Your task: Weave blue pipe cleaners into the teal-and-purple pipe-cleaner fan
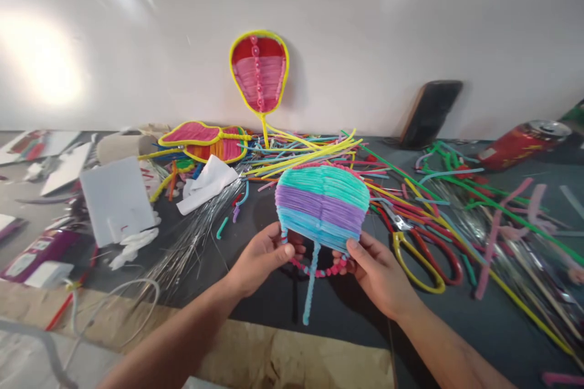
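Between my two hands is a rounded pipe-cleaner piece (322, 206), banded in teal, purple and light blue. Its rim is twisted pink, red and blue, and a light blue twisted stem runs down the middle past the lower rim. My left hand (264, 258) pinches the lower left of the rim between thumb and fingers. At the lower right, my right hand (376, 267) grips the rim and the edge of the blue band. Dark gaps show between the blue band and the bottom rim. Some fingertips are hidden behind the piece.
A finished pink and red pipe-cleaner fan (259, 73) leans on the wall. Loose yellow pipe cleaners (310, 155) lie behind the piece. Scissors (417, 255) rest right of my right hand, near a phone (431, 112) and a red can (520, 146). White paper (116, 200) lies left.
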Action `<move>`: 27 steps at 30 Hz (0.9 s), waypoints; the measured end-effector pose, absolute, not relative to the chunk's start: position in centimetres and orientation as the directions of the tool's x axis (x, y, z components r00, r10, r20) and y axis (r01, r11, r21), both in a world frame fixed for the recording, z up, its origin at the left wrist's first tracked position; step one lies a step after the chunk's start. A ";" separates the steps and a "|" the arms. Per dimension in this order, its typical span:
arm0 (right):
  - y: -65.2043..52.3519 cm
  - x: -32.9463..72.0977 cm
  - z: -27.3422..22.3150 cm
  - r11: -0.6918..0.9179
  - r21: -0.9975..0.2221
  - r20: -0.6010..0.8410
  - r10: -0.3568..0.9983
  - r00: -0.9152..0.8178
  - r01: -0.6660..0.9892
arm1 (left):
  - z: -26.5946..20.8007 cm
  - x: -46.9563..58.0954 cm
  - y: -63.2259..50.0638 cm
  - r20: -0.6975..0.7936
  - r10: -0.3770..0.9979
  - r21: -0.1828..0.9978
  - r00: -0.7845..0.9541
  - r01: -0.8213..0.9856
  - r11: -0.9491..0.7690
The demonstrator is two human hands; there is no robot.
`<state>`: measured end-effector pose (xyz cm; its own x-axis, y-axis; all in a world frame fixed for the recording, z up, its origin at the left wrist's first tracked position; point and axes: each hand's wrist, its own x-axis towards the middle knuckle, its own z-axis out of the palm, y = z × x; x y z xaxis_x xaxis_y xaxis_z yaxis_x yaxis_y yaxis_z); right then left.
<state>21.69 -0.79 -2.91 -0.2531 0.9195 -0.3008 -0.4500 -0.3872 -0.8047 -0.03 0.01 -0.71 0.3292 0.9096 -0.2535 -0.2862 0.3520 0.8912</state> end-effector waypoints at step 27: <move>-0.6 21.7 -2.6 -0.399 -0.822 -0.334 0.916 -0.222 -0.407 | 0.8 -1.9 0.8 -0.338 0.880 0.902 0.334 -0.154 0.404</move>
<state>21.68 -0.62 -2.59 -0.2222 0.9158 -0.3345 -0.4069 -0.3988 -0.8218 -1.87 0.83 0.85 0.3335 0.8802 -0.3377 -0.1539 0.4043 0.9016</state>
